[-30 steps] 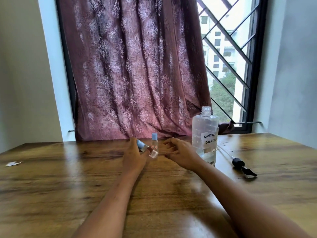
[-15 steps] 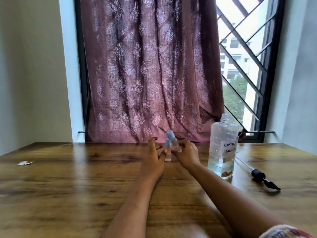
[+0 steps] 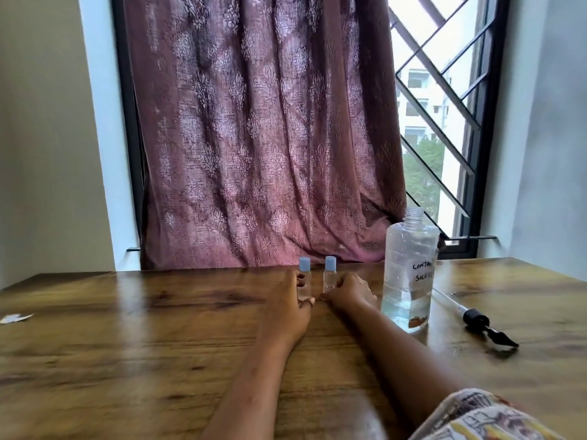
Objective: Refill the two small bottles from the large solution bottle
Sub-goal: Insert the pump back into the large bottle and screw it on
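Two small clear bottles with light blue caps stand upright side by side on the wooden table (image 3: 158, 360). My left hand (image 3: 290, 304) holds the left small bottle (image 3: 305, 276) between thumb and fingers. My right hand (image 3: 347, 293) grips the base of the right small bottle (image 3: 329, 274). The large clear solution bottle (image 3: 409, 274) stands uncapped to the right of my right hand, with a handwritten label and liquid low in it.
The large bottle's black pump head with its long tube (image 3: 476, 320) lies on the table to the right. A small white scrap (image 3: 14, 318) lies at the left edge. A maroon curtain (image 3: 254, 138) and a barred window (image 3: 444, 122) stand behind the table.
Both small bottles were held tilted and close together above the table; they now stand upright and apart, one in each hand. The camera has moved closer and tilted.
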Demonstrator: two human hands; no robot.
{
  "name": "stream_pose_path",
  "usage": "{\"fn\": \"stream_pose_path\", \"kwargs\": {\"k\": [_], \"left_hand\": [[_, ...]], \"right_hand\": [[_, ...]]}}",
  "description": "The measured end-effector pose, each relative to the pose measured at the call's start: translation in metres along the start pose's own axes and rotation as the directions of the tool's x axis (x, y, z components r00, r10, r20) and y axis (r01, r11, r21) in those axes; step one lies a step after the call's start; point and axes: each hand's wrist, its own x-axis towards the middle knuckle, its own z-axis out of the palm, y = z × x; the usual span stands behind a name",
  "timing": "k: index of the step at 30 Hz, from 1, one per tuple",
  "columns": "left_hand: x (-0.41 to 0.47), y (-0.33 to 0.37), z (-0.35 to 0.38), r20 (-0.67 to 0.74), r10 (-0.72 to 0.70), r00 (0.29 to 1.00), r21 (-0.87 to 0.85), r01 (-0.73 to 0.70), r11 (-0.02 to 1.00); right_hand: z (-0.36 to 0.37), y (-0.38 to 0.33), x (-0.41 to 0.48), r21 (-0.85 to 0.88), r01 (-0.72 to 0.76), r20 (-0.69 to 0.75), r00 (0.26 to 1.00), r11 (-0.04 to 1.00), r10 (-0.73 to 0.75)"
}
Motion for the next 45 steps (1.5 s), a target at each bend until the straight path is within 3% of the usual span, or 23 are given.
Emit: {"fn": "stream_pose_path", "kwargs": {"k": [7, 11, 12, 14, 16, 18, 20, 23, 27, 30, 32, 35, 38, 42, 45], "left_hand": [[-0.005, 0.013, -0.004, 0.082, 0.020, 0.996, 0.038, -0.023, 0.999], [-0.010, 0.022, -0.009, 0.078, 0.015, 0.997, 0.022, -0.017, 1.000], [-0.012, 0.026, -0.010, 0.081, 0.017, 0.997, 0.024, -0.019, 1.000], [-0.018, 0.037, -0.010, 0.096, 0.036, 0.995, 0.015, -0.038, 0.999], [-0.024, 0.052, -0.008, 0.100, 0.099, 0.990, -0.016, -0.098, 0.995], [-0.029, 0.065, -0.003, 0.097, 0.153, 0.983, -0.074, -0.146, 0.986], [-0.034, 0.081, 0.004, 0.113, 0.147, 0.983, -0.142, -0.131, 0.981], [-0.034, 0.105, 0.017, 0.139, 0.056, 0.989, -0.188, -0.029, 0.982], [-0.027, 0.132, 0.037, 0.113, -0.047, 0.992, -0.164, 0.066, 0.984], [-0.025, 0.146, 0.057, 0.147, -0.080, 0.986, -0.220, 0.112, 0.969], [-0.021, 0.145, 0.075, 0.100, -0.097, 0.990, -0.275, 0.121, 0.954], [-0.008, 0.123, 0.106, 0.046, -0.131, 0.990, -0.341, 0.139, 0.930], [-0.011, 0.134, 0.098, 0.031, -0.128, 0.991, -0.298, 0.131, 0.946], [-0.004, 0.134, 0.103, 0.088, -0.163, 0.983, -0.336, 0.184, 0.924], [-0.001, 0.130, 0.107, 0.141, -0.144, 0.980, -0.431, 0.192, 0.882]], "right_hand": [[-0.004, -0.008, -0.021, 0.041, -0.021, 0.061, 0.998, 0.999, 0.019], [-0.036, -0.009, -0.056, -0.011, 0.188, 0.086, 0.979, 0.982, -0.187], [-0.050, -0.008, -0.068, 0.030, 0.244, 0.095, 0.965, 0.969, -0.246], [-0.087, 0.000, -0.092, 0.274, 0.237, 0.128, 0.951, 0.932, -0.280], [-0.126, 0.016, -0.110, 0.444, 0.181, 0.121, 0.958, 0.877, -0.259], [-0.161, 0.042, -0.118, 0.510, 0.106, 0.118, 0.974, 0.854, -0.191], [-0.182, 0.073, -0.113, 0.375, 0.083, 0.026, 0.995, 0.923, -0.099], [-0.185, 0.114, -0.091, -0.095, 0.019, -0.153, 0.988, 0.995, -0.033], [-0.160, 0.141, -0.063, -0.291, 0.018, 0.052, 0.999, 0.957, -0.003], [-0.149, 0.145, -0.056, -0.384, 0.047, 0.053, 0.998, 0.922, -0.029], [-0.150, 0.146, -0.056, -0.315, 0.073, 0.024, 0.997, 0.946, -0.069], [-0.158, 0.147, -0.057, 0.045, 0.136, 0.035, 0.990, 0.990, -0.138], [-0.168, 0.140, -0.060, 0.332, 0.252, -0.101, 0.967, 0.909, -0.232], [-0.184, 0.113, -0.057, 0.400, 0.419, -0.456, 0.863, 0.815, -0.219], [-0.201, 0.085, -0.059, 0.446, 0.523, -0.606, 0.773, 0.726, -0.184]]}}
